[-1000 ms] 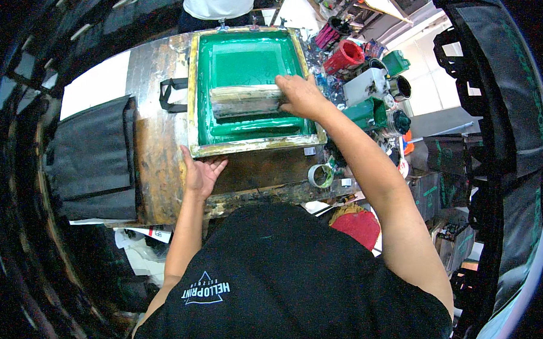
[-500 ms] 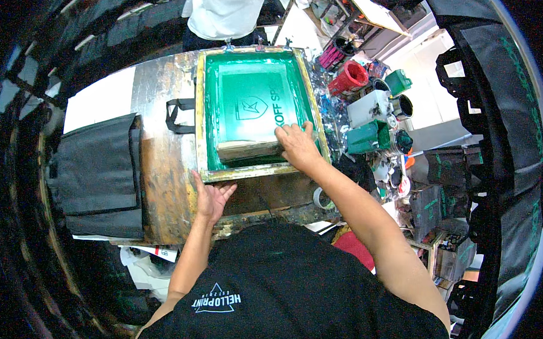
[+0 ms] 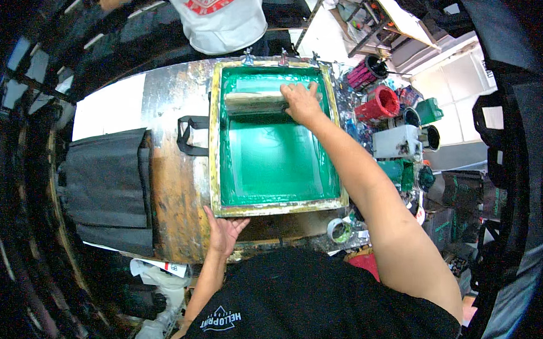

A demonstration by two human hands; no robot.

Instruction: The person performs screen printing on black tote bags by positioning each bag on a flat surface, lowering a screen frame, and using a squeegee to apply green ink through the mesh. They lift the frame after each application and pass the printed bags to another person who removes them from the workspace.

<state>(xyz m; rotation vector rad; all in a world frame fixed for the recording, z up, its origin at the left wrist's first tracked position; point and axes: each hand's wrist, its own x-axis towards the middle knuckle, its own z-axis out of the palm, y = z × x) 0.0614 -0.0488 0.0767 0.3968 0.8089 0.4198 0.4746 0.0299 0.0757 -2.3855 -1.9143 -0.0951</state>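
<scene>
Stained table (image 3: 176, 192), white-lettered black shirt (image 3: 326, 305), hands (image 3: 303, 102) at squeegee (image 3: 256, 103) and screen (image 3: 282, 209)

Right hand (image 3: 303, 103) grips a squeegee (image 3: 253, 102); left hand (image 3: 223, 234) seemingly touches the frame (image 3: 282, 208).

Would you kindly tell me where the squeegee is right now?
In the head view, the squeegee lies across the far part of the green screen, its right end in the person's right hand.
</scene>
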